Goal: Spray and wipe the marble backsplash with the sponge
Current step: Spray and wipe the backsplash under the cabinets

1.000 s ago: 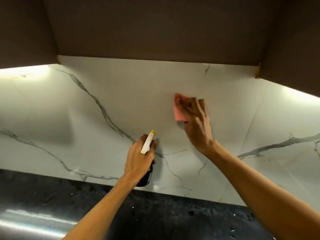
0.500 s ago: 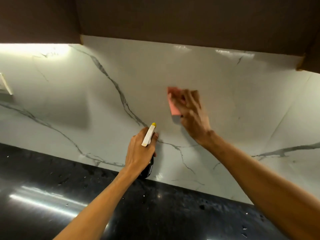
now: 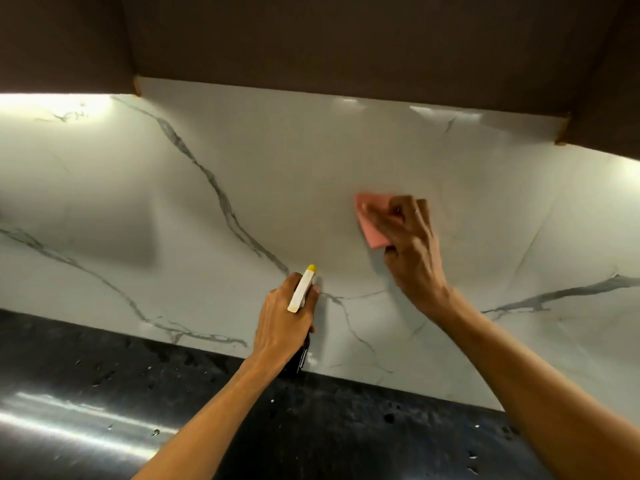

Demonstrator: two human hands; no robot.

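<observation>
The white marble backsplash (image 3: 284, 174) with grey veins fills the middle of the head view. My right hand (image 3: 412, 244) presses a pink sponge (image 3: 372, 221) flat against it, thumb under the sponge's lower edge and fingers over its face. Lower and to the left, my left hand (image 3: 282, 320) grips a dark spray bottle (image 3: 298, 362) with a white trigger head and yellow nozzle tip (image 3: 303, 287), pointing up at the wall. Most of the bottle's body is hidden behind the hand.
Dark brown upper cabinets (image 3: 346, 46) overhang the backsplash, with bright under-cabinet light at the left and right. A black speckled countertop (image 3: 173, 393) with water drops and a glossy reflection runs below the wall.
My right hand has slid the sponge to the right along the wall, away from the bottle. My left hand stays at the wall's base with the bottle. The camera view has shifted.
</observation>
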